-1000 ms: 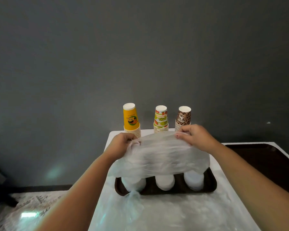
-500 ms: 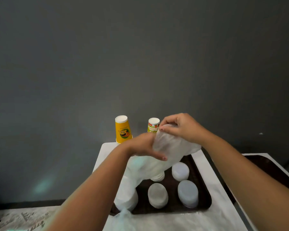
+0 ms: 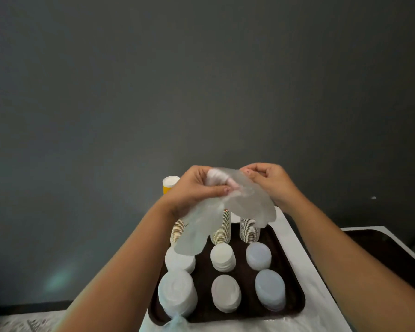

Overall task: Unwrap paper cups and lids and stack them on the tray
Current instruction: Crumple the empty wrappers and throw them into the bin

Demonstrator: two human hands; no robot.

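crumpled clear plastic wrapper gripped by both hands above dark brown tray, apparently bunched for discarding.

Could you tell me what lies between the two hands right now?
In the head view, a crumpled clear plastic wrapper spans the gap between the left hand and right hand, both gripping it.

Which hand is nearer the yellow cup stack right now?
Left. The left hand sits right beside the yellow cup stack, partly overlapping it in view; the right hand is farther right, gripping the plastic wrap.
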